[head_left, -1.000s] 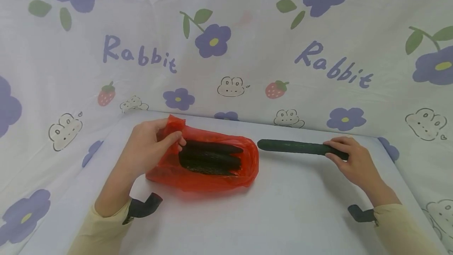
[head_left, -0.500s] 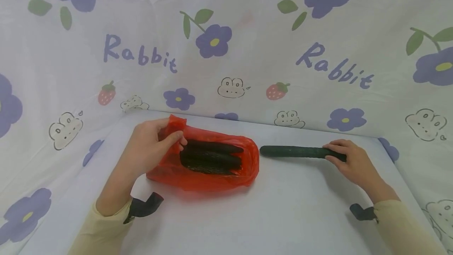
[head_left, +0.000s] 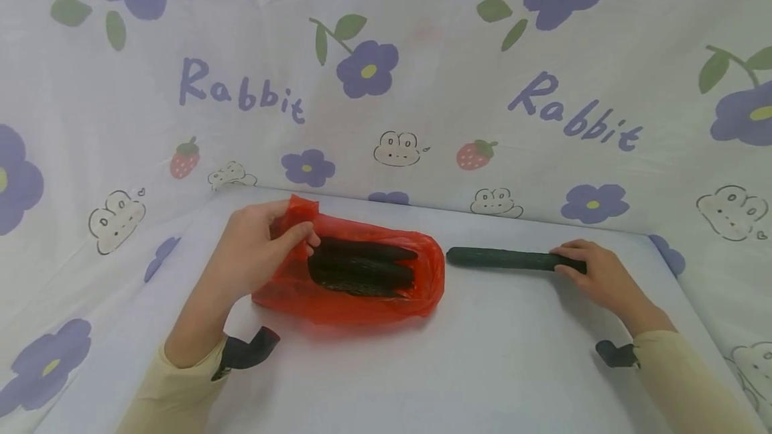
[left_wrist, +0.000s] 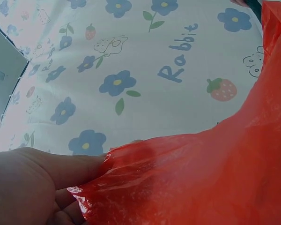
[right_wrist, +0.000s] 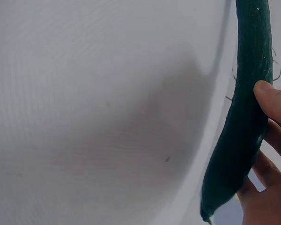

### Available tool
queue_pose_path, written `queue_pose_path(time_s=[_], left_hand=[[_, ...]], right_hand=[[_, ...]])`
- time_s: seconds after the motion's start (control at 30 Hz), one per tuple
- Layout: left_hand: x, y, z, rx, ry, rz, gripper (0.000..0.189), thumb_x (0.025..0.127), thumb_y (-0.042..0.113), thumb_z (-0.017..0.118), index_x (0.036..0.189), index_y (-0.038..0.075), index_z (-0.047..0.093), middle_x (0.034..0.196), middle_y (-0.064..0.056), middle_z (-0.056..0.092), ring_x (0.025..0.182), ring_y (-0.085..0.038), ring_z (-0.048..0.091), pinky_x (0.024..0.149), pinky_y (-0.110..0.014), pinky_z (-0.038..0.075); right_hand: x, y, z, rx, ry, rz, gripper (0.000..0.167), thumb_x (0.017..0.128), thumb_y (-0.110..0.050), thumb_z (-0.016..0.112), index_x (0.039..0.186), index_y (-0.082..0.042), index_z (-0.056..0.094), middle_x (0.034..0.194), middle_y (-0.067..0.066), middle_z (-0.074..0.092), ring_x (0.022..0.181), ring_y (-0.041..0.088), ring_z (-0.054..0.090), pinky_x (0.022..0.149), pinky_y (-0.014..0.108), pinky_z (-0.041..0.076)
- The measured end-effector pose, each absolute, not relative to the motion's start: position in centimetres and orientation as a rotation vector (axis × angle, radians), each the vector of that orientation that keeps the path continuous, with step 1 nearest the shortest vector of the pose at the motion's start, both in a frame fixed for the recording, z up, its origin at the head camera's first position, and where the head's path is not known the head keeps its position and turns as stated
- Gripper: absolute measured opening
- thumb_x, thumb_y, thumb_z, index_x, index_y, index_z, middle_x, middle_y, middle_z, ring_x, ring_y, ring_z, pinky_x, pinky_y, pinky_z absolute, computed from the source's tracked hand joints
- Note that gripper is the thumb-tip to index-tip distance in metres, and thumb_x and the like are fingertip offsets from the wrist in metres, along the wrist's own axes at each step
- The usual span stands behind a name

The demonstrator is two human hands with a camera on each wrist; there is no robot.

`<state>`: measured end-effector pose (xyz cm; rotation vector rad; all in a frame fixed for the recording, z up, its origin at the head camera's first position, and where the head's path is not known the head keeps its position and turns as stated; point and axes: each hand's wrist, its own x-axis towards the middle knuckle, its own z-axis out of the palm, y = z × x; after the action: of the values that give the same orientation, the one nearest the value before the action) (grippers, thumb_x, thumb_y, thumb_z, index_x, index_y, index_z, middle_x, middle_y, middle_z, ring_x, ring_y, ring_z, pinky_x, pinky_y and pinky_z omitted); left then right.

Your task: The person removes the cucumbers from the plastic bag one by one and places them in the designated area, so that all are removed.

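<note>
My left hand (head_left: pixel 256 246) pinches the top edge of a thin red plastic bag (head_left: pixel 362 312), thumb on the near side, as the left wrist view also shows with the bag (left_wrist: pixel 215 173) stretched from the fingers. Inside the bag's mouth, which faces up and right, several dark green cucumbers (head_left: pixel 362 270) lie side by side. To the right, my right hand (head_left: pixel 594 273) grips a long cucumber (head_left: pixel 500 258) near its right end; its left tip points at the bag's rim, a small gap apart. In the right wrist view the thumb presses on the cucumber (right_wrist: pixel 246 108), fingers behind it.
A white table (head_left: pixel 458 374) lies under everything. Behind and beside it hangs a white cloth (head_left: pixel 446 99) printed with flowers, rabbits and strawberries. Dark wrist-worn pieces (head_left: pixel 250 350) stick out at both sleeves.
The right hand's cucumber has tipped to nearly level, its left tip coming down and slightly right. The left hand keeps its hold on the bag, which has stayed in place.
</note>
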<state>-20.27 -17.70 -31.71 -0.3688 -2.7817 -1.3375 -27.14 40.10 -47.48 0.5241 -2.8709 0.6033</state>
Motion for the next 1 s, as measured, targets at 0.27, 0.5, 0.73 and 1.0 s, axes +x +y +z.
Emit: queue_pose_path(time_s=[0.27,0.5,0.73,1.0], left_hand=[[-20.16,-17.73,-31.54,-0.367,-2.784,-1.339,0.018,0.107,0.014,0.071,0.122,0.004,0.072,0.092,-0.001,0.077,0.088,-0.018,0.075,0.096,-0.045,0.059],[-20.03,-17.96,-31.54,-0.352,-2.791,-1.320,0.019,0.107,0.016,0.072,0.122,0.005,0.072,0.092,-0.001,0.077,0.088,-0.019,0.075,0.096,-0.045,0.060],[-19.97,-18.07,-31.62,-0.354,-2.788,-1.318,0.018,0.107,0.016,0.072,0.120,0.004,0.073,0.091,-0.001,0.077,0.087,-0.019,0.075,0.096,-0.045,0.059],[-19.88,-18.02,-31.62,-0.354,-2.783,-1.329,0.016,0.107,0.015,0.072,0.120,0.005,0.073,0.091,-0.001,0.077,0.088,-0.018,0.075,0.095,-0.045,0.060]], right_hand=[[-27.35,40.26,-48.10,0.488,-2.938,0.582,0.033,0.097,-0.007,0.080,0.128,0.004,0.075,0.128,0.029,0.068,0.120,0.054,0.062,0.103,0.071,0.047],[-27.52,39.80,-47.71,0.470,-2.989,0.548,0.036,0.098,-0.008,0.080,0.130,0.005,0.073,0.130,0.031,0.065,0.121,0.055,0.061,0.104,0.071,0.046],[-27.30,39.64,-47.70,0.434,-2.998,0.552,0.040,0.097,-0.009,0.081,0.133,0.005,0.072,0.132,0.032,0.065,0.123,0.056,0.060,0.105,0.072,0.045],[-27.39,39.53,-47.88,0.389,-3.026,0.566,0.045,0.096,-0.007,0.079,0.137,0.006,0.068,0.134,0.033,0.063,0.126,0.057,0.057,0.108,0.072,0.042]])
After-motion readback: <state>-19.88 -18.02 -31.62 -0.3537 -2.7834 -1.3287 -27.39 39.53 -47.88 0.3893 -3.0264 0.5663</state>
